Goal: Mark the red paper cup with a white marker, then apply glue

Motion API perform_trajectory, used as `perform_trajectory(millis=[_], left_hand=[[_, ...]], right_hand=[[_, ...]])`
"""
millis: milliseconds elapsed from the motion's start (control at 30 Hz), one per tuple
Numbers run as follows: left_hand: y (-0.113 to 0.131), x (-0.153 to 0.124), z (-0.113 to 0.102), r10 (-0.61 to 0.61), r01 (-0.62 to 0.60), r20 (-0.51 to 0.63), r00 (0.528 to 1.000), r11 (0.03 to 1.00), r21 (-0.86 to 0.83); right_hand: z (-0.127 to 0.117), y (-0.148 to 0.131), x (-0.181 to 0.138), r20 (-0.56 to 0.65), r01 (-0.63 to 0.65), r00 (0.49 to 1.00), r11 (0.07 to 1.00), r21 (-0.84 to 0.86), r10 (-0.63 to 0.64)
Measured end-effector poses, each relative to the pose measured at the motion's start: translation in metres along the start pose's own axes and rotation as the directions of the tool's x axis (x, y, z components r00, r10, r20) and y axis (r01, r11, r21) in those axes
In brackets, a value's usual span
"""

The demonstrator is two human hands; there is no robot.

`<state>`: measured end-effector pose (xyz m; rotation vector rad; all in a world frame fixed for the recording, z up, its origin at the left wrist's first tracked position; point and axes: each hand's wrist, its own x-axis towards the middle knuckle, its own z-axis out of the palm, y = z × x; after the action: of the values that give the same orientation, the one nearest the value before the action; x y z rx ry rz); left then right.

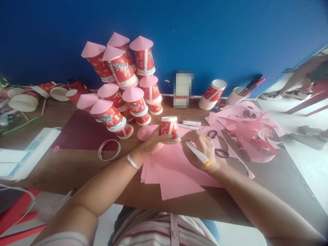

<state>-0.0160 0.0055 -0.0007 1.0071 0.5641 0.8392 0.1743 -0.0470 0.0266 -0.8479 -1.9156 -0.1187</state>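
My left hand (153, 141) is wrapped round an upside-down red paper cup (169, 129) that stands on a stack of pink paper sheets (176, 171). My right hand (201, 145) grips a white marker (196, 152) with an orange end, its tip against the cup's rim on the paper. A pink paper circle (144, 132) lies just behind my left hand. Black scissors (217, 143) lie on the paper right of my right hand.
A pile of red cups with pink cone tops (123, 82) leans on the blue wall. A tape roll (109, 149) lies left of my hand. Pink paper scraps (246, 130), a glue stick (191, 123), spare cups (212, 94) and a pen cup (237, 95) sit at the right.
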Motion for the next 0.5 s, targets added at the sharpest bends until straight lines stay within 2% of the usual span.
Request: perform_trajectory(millis=[267, 500], left_hand=[[0.0017, -0.0005, 0.0021, 0.018, -0.018, -0.002, 1.0, 1.0, 0.002], [0.0024, -0.0019, 0.0017, 0.008, -0.008, 0.022, 1.0, 1.0, 0.024]], right_hand=[[0.0025, -0.0013, -0.001, 0.009, 0.024, 1.0, 0.998, 0.064, -0.025], [0.0024, 0.0004, -0.0007, 0.017, 0.017, 1.0, 0.999, 0.045, -0.018]])
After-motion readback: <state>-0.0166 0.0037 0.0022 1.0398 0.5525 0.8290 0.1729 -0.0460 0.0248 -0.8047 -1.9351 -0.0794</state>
